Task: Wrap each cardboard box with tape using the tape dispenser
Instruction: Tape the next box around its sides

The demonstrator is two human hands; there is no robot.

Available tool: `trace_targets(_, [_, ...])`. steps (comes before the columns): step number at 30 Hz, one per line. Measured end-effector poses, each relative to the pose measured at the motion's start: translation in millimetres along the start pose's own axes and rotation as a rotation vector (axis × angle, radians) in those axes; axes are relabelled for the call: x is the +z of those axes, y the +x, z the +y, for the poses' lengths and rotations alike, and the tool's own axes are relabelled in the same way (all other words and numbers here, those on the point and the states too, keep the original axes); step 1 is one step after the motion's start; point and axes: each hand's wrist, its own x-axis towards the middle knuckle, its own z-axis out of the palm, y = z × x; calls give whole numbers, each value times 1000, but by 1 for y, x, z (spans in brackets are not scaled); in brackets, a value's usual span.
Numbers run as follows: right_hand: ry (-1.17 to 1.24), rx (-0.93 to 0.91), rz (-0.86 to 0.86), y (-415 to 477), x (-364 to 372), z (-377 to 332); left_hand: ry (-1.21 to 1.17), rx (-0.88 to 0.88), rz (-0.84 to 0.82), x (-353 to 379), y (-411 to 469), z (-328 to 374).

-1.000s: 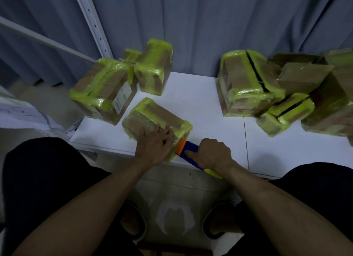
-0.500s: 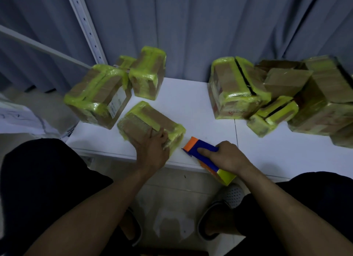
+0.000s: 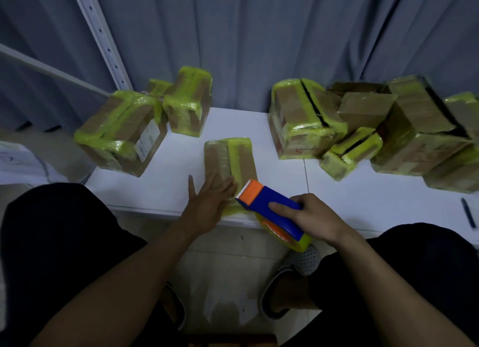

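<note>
glossy yellow tape (image 3: 234,160), matt cardboard box (image 3: 246,165), smooth white table (image 3: 166,188)

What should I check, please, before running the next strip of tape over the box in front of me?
1. Box lies flat on the table: ok.
2. Left hand presses the box's near end with straight fingers: ok.
3. Right hand grips the tape dispenser: ok.
4. Dispenser's orange end sits at the box's near end: ok.
5. Tape end stuck to the box: cannot tell.
6. Box top fully covered: not ok, bare cardboard shows.
</note>
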Motion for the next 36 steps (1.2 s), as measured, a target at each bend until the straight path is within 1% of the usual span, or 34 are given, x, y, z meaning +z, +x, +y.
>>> trace_targets(3, [-36, 6, -28, -4, 3, 4, 108, 38, -75, -13, 5, -7])
trace_targets(5, [-56, -1, -18, -3, 6, 8, 70, 22, -131, -19, 7, -12])
trace_targets(7, [-70, -26, -7, -4, 6, 8, -80, -48, -163, -25, 8, -6])
trace_targets(8, [-66, -45, -10, -3, 6, 6, -200, -106, -138, -30, 7, -2])
trace_targets(11, [-14, -77, -3, -4, 7, 0, -612, -370, 70, -51, -4, 15])
trace_targets(12, [2, -88, 4, -4, 8, -3, -709, -450, 73, -58, -11, 19])
trace_targets(13, [11, -104, 6, -4, 9, -5, -788, -495, 46, -64, -19, 24])
trace_targets(15, [19, -147, -14, -4, 14, -7, -928, -523, 5, -70, -37, 33])
trace_targets(18, [49, -192, -55, -2, 20, -11, -1042, -503, 61, -75, -52, 42])
trace_targets(20, [84, -202, -72, 1, 21, -15, -1129, -531, 80, -78, -55, 44])
trace_targets(22, [118, -211, -72, 1, 21, -17, -1179, -552, 83, -81, -56, 42])
trace_targets(28, [182, -254, -72, -1, 20, -21, -1191, -569, 126, -82, -56, 39])
trace_targets(30, [178, -255, -68, 0, 20, -21, -1179, -596, 116, -82, -53, 37])
trace_targets(33, [131, -256, -68, 0, 20, -19, -1243, -639, 87, -82, -53, 37])
trace_targets(36, [129, -257, -77, -1, 20, -21, -1202, -633, 82, -80, -54, 34])
